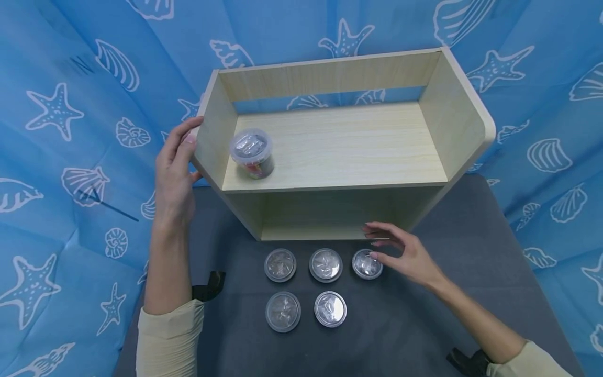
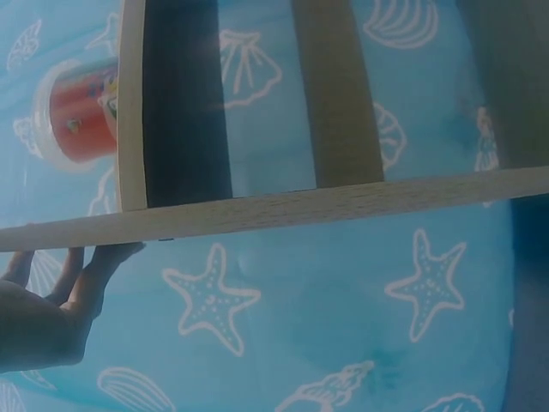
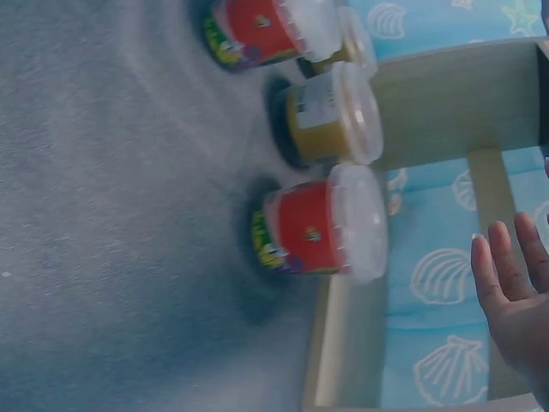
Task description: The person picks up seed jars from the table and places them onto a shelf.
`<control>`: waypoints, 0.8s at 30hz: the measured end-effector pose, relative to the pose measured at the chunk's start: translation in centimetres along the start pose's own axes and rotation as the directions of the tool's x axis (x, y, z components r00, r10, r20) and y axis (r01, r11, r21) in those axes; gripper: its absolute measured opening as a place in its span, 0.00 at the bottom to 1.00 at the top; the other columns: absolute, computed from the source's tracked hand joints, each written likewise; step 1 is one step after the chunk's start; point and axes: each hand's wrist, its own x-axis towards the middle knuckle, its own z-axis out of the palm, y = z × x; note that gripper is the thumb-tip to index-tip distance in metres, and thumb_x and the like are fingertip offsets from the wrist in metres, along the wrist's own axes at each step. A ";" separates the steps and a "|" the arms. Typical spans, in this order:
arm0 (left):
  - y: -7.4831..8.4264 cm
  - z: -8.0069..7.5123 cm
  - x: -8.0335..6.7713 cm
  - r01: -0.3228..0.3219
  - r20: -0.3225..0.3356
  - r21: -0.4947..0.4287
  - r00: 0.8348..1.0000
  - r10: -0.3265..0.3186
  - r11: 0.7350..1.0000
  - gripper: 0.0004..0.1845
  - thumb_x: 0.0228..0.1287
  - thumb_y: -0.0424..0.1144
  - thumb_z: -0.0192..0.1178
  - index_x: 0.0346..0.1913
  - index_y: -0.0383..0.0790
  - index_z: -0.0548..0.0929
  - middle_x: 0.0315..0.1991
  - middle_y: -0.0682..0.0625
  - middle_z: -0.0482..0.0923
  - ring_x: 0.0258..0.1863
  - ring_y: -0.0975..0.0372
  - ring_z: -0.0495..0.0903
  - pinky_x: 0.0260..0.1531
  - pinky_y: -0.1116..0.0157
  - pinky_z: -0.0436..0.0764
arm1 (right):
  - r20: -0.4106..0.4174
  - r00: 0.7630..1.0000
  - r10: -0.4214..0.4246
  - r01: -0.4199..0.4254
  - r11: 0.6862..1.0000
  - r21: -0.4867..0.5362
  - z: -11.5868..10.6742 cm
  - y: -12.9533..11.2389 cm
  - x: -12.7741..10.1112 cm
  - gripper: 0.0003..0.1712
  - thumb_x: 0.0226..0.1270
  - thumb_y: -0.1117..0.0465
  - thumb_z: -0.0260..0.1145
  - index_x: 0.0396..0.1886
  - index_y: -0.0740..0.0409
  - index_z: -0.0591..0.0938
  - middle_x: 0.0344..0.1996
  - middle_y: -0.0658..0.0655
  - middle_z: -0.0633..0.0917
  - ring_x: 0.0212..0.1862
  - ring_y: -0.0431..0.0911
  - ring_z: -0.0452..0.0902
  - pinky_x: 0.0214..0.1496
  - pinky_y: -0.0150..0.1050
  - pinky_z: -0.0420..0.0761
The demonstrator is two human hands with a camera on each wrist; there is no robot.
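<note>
My left hand (image 1: 175, 170) touches the left side panel of a pale wooden two-tier shelf (image 1: 330, 141). In the left wrist view its fingertips press the panel's outer face. On the upper tier at the left stands a small tub (image 1: 253, 152) with a clear lid, showing red in the left wrist view (image 2: 84, 116). My right hand (image 1: 407, 256) hovers with fingers extended over the rightmost tub (image 1: 367, 263) in the back row on the table. Its thumb overlaps that lid in the head view, and nothing is held. The right wrist view shows the fingers (image 3: 506, 270) spread apart.
Several more lidded tubs stand before the shelf: two in the back row, left (image 1: 280, 265) and middle (image 1: 325, 265), and two in front (image 1: 283, 311) (image 1: 330, 309). A dark grey cloth (image 1: 377, 335) covers the table. A blue seashell-print curtain (image 1: 85, 157) hangs behind.
</note>
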 end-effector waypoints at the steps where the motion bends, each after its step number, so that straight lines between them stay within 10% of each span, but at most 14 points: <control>1: 0.0 0.0 0.0 0.001 0.001 -0.001 1.000 -0.001 1.000 0.19 0.77 0.45 0.49 0.65 0.50 0.78 0.66 0.49 0.69 0.61 0.53 0.69 0.53 0.37 0.67 | -0.002 1.000 0.004 -0.004 1.000 0.000 0.0 0.3 -0.1 0.37 0.57 0.79 0.70 0.67 0.65 0.72 0.59 0.66 0.78 0.58 0.54 0.78 0.56 0.38 0.78; 24: 0.0 0.1 -0.1 -0.002 0.000 0.006 1.000 0.002 1.000 0.19 0.77 0.47 0.50 0.65 0.50 0.77 0.66 0.49 0.68 0.61 0.53 0.68 0.54 0.37 0.65 | -0.032 0.997 0.076 -0.076 0.997 0.001 1.6 6.0 -2.2 0.34 0.57 0.76 0.73 0.65 0.66 0.74 0.57 0.64 0.81 0.59 0.38 0.77 0.60 0.33 0.75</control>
